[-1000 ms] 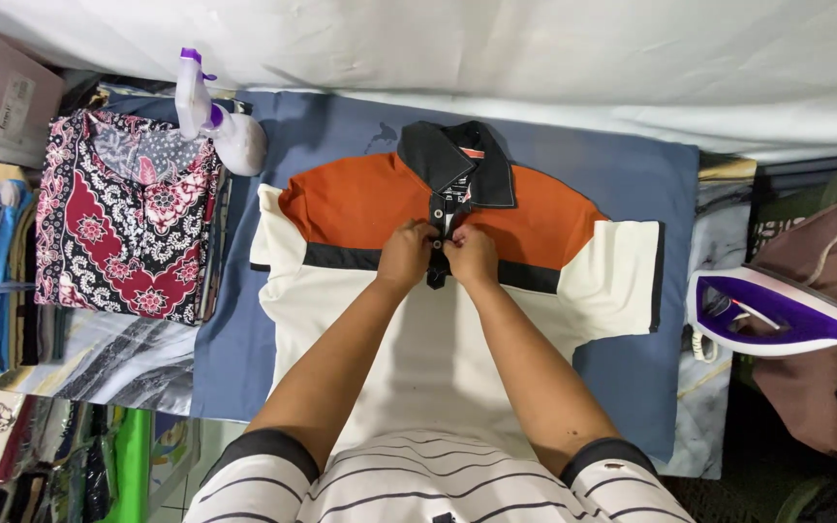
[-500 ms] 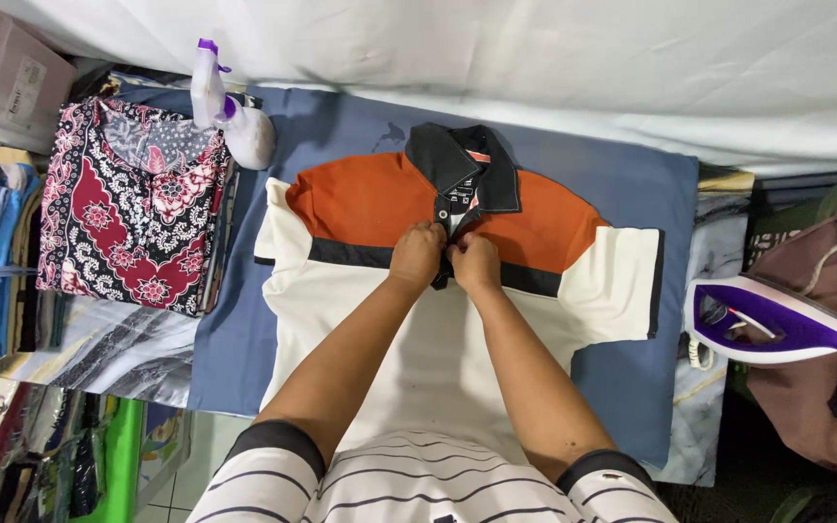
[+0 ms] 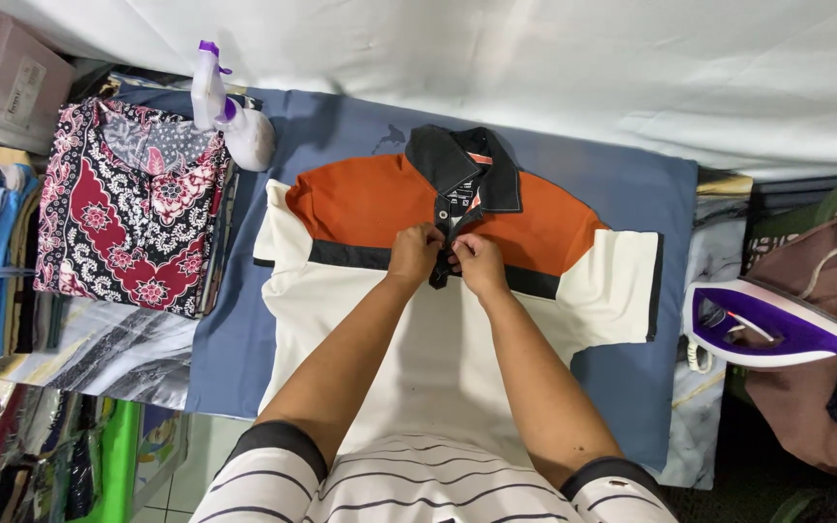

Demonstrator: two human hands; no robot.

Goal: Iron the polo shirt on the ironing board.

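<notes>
two bare arms in striped sleeves, reaching up from the bottom edge. left hand (image 3: 415, 256) and right hand (image 3: 480, 265) close together in the middle, fingers pinched shut on the dark button strip (image 3: 445, 254) of a polo shirt (image 3: 418, 349). thumbs and fingertips almost touching each other there. polo shirt flat on its back on a blue ironing board (image 3: 632, 184), cream at the near end, a dark band across the chest, orange over the shoulders, dark collar (image 3: 457, 160) at the far end, partly open. purple and white iron (image 3: 777, 324) off to the right of the board, well apart from the hands. folded red and black flowery cloth (image 3: 133, 218) off to the left. white spray bottle (image 3: 230, 111) with a purple top at the far left corner of the board, tipped over a little. white sheet (image 3: 535, 58) across the far side, behind everything.
</notes>
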